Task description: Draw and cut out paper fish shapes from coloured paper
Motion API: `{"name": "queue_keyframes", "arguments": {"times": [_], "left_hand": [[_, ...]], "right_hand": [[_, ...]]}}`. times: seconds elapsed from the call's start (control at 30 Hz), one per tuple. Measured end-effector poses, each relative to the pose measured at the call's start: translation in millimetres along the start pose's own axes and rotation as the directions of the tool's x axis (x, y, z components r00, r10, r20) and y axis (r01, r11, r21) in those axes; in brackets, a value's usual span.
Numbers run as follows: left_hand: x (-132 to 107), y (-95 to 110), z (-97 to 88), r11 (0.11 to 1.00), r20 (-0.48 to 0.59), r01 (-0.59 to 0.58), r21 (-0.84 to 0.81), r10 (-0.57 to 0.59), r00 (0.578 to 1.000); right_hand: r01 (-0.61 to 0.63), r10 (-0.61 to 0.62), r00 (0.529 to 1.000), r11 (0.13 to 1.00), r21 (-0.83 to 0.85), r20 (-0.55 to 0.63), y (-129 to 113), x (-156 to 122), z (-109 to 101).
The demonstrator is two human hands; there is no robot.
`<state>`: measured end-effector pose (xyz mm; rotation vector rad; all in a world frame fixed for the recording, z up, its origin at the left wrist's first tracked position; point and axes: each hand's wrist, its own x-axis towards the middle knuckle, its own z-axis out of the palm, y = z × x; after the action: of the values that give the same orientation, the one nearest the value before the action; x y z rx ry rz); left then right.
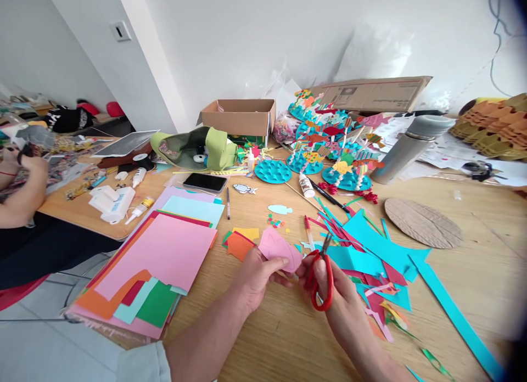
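Note:
My left hand (256,277) pinches a piece of pink paper (278,250) with a rounded, partly cut outline. My right hand (343,302) grips red-handled scissors (319,280), whose metal blades point up and meet the paper's right edge. Under my hands lie scraps of turquoise and crimson paper (370,267) on the wooden table (263,338). A stack of coloured paper sheets (152,267), with pink on top, lies to the left of my left hand.
Teal discs with paper fish on sticks (333,157) stand beyond my hands, near glue bottles (307,185), a phone (205,182), and a cardboard box (239,118). A steel flask (405,149) lies at right. A co-worker's arm (24,195) works at far left.

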<state>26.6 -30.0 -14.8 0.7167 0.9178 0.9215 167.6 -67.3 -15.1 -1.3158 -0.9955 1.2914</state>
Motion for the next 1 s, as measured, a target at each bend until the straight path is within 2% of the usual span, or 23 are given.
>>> {"name": "queue_keyframes", "arguments": {"times": [0.1,0.2,0.33,0.63,1.0], "left_hand": [[2,2,-1.8,0.997,-0.048,-0.055,-0.051,0.053,0.997],[4,3,-2.9,0.993,-0.096,-0.086,-0.078,0.078,0.992],[5,2,-2.4,0.992,-0.149,-0.103,-0.074,0.091,0.985],[6,-1,-2.0,0.984,-0.176,-0.142,-0.109,0.121,0.977],[2,3,0.8,0.983,-0.142,-0.137,-0.12,0.12,0.983]], "right_hand": [[-0.101,0.101,0.988,0.995,-0.003,0.116,-3,-9,6],[-0.185,0.189,0.948,0.982,-0.04,0.256,-1,-13,11],[-0.159,0.184,0.901,0.983,-0.095,0.394,5,-12,11],[-0.087,0.177,0.89,0.97,-0.225,0.419,10,-9,9],[-0.049,0.144,0.887,0.974,-0.22,0.438,10,-11,7]]}}
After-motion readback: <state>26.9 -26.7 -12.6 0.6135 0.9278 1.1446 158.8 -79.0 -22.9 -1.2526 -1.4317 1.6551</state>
